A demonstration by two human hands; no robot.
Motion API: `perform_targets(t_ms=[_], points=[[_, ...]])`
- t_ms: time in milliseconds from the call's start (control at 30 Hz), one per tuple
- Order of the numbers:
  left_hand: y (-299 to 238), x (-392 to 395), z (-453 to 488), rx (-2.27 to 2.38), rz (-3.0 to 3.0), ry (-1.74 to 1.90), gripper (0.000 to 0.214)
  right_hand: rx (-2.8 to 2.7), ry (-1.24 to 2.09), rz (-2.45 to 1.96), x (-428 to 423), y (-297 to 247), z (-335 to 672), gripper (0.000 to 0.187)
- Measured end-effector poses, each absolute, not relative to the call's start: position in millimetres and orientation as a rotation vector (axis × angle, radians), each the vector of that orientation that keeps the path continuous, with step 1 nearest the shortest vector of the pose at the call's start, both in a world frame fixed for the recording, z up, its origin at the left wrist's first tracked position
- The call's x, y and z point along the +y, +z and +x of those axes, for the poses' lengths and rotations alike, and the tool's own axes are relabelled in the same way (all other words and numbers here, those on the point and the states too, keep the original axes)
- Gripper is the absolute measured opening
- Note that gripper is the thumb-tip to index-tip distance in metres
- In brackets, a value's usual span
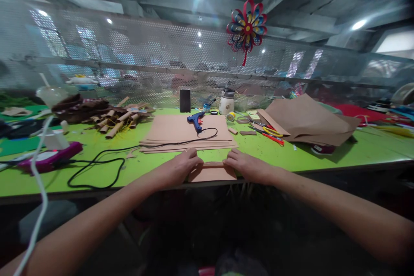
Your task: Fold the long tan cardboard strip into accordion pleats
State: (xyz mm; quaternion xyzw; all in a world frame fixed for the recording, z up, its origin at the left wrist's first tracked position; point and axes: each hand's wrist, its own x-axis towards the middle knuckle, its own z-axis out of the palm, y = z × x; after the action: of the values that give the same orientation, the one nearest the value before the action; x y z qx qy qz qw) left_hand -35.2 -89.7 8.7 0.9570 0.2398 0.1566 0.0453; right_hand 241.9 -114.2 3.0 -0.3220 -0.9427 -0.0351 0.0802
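At the table's front edge lies a piece of brown paper (212, 175) with its far edge rolled or folded over. My left hand (185, 166) is closed on the left end of that fold, and my right hand (245, 166) grips the right end. Just beyond them rests a stack of brown paper sheets (168, 131). A blue glue gun (196, 121) lies on the stack, and its black cord runs off to the left.
Paper rolls (118, 125) are heaped at the back left near a purple power strip (51, 157). Scissors and pliers (271, 134) lie to the right, beside large crumpled brown paper (310, 116). A white bottle (227, 102) stands at the back of the green table (310, 157).
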Motion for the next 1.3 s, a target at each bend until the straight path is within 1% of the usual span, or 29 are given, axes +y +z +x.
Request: perform_targets(t_ms=[200,267,433,500,633,733,800,867,933,1000,1133,1300], points=[[10.1,-88.6,-33.6,0.690,3.164,0.319,0.023,-2.900,-0.239,-0.876,-115.2,6.4,239.8,0.010],[12.2,-88.7,-32.3,0.639,3.220,0.271,0.023,-2.913,-0.270,-0.858,-116.3,8.9,238.4,0.007],[17.6,-95.7,-34.5,0.586,3.223,0.249,0.025,-2.935,-0.417,-0.826,-122.7,8.6,234.5,0.014],[21.6,-100.0,-36.4,0.649,3.170,0.263,0.026,-2.958,-0.519,-0.840,-125.6,7.6,232.0,0.015],[32.2,-100.9,-29.3,0.780,3.019,0.242,0.019,-3.002,-0.679,-0.883,-130.6,8.2,226.2,0.015],[33.3,-94.7,-12.7,0.938,2.950,0.226,0.027,-3.003,-0.735,-0.879,-133.4,8.1,224.0,0.017],[28.3,-90.8,-2.3,1.089,2.936,0.301,0.034,-2.991,-0.746,-0.888,-134.9,6.8,224.0,0.020],[21.3,-87.8,3.0,1.096,2.966,0.332,0.042,-2.982,-0.733,-0.903,-135.9,5.2,224.2,0.022],[15.9,-84.7,2.5,1.113,2.926,0.374,0.039,-2.975,-0.710,-0.911,-136.6,3.8,224.0,0.024],[14.8,-80.6,-0.6,1.135,2.830,0.317,0.038,-2.966,-0.681,-0.921,-137.3,2.6,223.0,0.028],[21.1,-72.8,1.5,1.135,2.737,0.104,0.050,-2.956,-0.672,-0.944,-140.3,-0.1,220.9,0.033],[21.6,-73.1,14.9,1.353,2.746,-0.001,0.048,-2.881,-0.710,-1.001,-147.9,-2.4,219.2,0.040]])
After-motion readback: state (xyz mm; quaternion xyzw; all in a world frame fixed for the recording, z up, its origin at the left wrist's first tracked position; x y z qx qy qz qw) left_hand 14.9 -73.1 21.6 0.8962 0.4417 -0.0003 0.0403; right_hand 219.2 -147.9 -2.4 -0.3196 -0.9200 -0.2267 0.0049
